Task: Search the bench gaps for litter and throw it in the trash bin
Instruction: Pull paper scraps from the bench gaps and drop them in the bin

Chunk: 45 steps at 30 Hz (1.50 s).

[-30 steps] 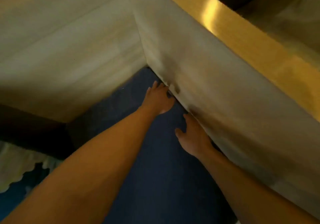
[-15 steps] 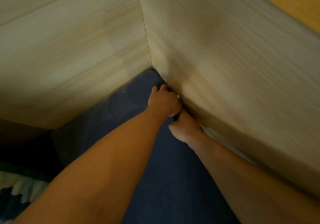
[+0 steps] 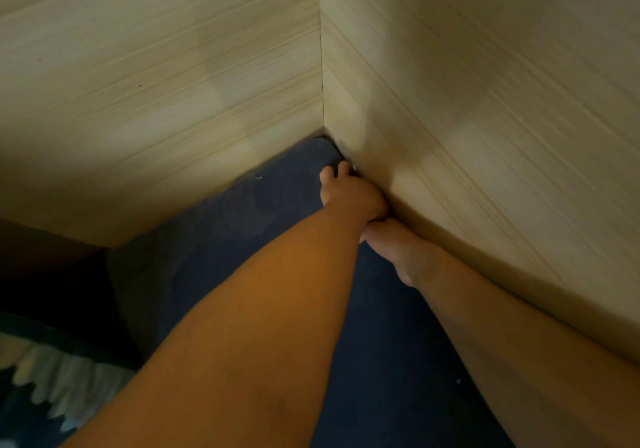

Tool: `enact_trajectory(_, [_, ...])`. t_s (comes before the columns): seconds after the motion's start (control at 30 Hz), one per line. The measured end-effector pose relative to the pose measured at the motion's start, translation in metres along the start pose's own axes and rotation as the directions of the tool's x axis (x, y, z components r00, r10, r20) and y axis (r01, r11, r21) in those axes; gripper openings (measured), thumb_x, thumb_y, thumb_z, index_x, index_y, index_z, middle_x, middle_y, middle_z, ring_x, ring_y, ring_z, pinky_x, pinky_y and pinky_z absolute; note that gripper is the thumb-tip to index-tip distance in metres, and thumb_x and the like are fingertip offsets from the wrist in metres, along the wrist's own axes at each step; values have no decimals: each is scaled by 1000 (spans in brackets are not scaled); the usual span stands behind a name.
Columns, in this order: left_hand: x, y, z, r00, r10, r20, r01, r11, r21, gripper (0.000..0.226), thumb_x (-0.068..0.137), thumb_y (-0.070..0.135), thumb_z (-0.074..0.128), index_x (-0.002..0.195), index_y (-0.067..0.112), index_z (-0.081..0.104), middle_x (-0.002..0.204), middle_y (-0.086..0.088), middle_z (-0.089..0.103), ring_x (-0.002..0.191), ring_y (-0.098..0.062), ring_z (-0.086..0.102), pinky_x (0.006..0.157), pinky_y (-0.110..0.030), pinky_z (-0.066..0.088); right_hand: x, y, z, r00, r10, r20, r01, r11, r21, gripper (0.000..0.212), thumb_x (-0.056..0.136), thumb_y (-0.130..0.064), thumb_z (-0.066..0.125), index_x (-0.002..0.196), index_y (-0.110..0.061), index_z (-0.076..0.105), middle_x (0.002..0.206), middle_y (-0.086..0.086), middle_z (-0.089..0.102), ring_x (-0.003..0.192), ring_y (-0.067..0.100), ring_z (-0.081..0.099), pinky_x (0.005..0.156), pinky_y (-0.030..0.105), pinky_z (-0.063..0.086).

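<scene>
Reaching into the corner where two pale wood-grain panels (image 3: 173, 76) meet, both hands press at the gap (image 3: 341, 151) along the right panel (image 3: 502, 118). The left hand (image 3: 349, 194) lies on the dark blue cushion (image 3: 214, 239) of the surface, two fingers (image 3: 327, 173) spread flat toward the corner, the rest curled against the panel's foot. The right hand (image 3: 394, 246) sits just behind it, touching it, its fingertips hidden under the left wrist, so I cannot tell whether either hand grips anything. A tiny pale fleck (image 3: 353, 169) shows at the gap beside the left fingertips; too small to tell if it is litter. No writing or label can be read anywhere.
</scene>
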<state>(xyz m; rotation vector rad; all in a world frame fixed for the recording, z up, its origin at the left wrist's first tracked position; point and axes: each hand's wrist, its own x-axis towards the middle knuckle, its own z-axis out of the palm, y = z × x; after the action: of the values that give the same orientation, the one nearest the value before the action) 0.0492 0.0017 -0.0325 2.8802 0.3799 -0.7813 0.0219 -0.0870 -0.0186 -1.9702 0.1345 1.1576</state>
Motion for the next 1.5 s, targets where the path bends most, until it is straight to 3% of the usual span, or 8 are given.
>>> enact_trajectory(0.23, [0,-15,11,999,29,-45,-35,991,-133,23,88,45,39,82,27,52,97,2,50,113,-29,30,94,-51,20,9,13,8,1000,-26,-9,28,984,177,66,85,-22,61,145,-20,33,149,0,38,135,18,36,100,29,28])
enact_trajectory(0.5, [-36,-11,15,981,49,-186,-125,897,-424,36,91,43,45,105,19,68,109,-2,63,115,-27,38,91,-44,35,-11,28,20,906,-365,-214,401,903,155,35,100,-8,33,133,1,43,109,4,60,102,12,62,82,17,52])
enact_trajectory(0.6, [-67,-9,18,979,-1,-204,-157,632,-759,34,92,36,51,86,11,73,82,-5,71,87,-22,61,77,-36,50,-36,32,20,880,-345,-327,422,883,204,36,102,-11,29,133,-3,46,104,0,63,88,-3,67,72,11,53])
enact_trajectory(0.7, [-120,-11,25,980,-163,-116,-62,302,-951,28,89,34,56,67,27,70,50,14,61,51,-1,56,46,-11,39,-71,40,33,888,-314,-335,389,902,186,34,99,-15,41,131,-14,52,118,5,63,111,15,61,99,36,48])
enact_trajectory(0.8, [-176,-20,31,976,-213,-42,-22,94,-995,28,87,33,57,61,35,68,62,16,69,63,1,64,56,-12,47,-106,39,51,896,-276,-347,380,881,282,39,96,-17,48,135,-15,49,128,3,58,116,11,55,102,29,42])
enact_trajectory(0.93, [-234,-40,18,987,-163,5,5,-1,-1000,18,90,32,54,85,37,71,93,-1,75,90,-12,69,77,-29,54,-155,31,69,874,-340,-346,435,866,248,33,90,-10,58,121,-20,60,103,-11,66,89,-4,64,77,9,51])
enact_trajectory(1.23, [-346,-91,0,937,-333,101,40,-186,-982,23,88,39,57,107,33,70,89,7,75,82,-7,69,69,-21,52,-243,0,119,860,-479,-176,503,853,140,20,85,-13,66,81,-32,71,83,-8,73,80,10,70,74,30,57])
enact_trajectory(1.5, [-442,-135,16,695,-678,242,-150,-465,-872,15,83,21,68,96,25,63,72,5,71,61,-10,68,60,-28,50,-290,-18,199,799,-573,181,579,815,27,29,85,-5,63,89,-33,69,86,-14,71,82,-1,67,69,11,52])
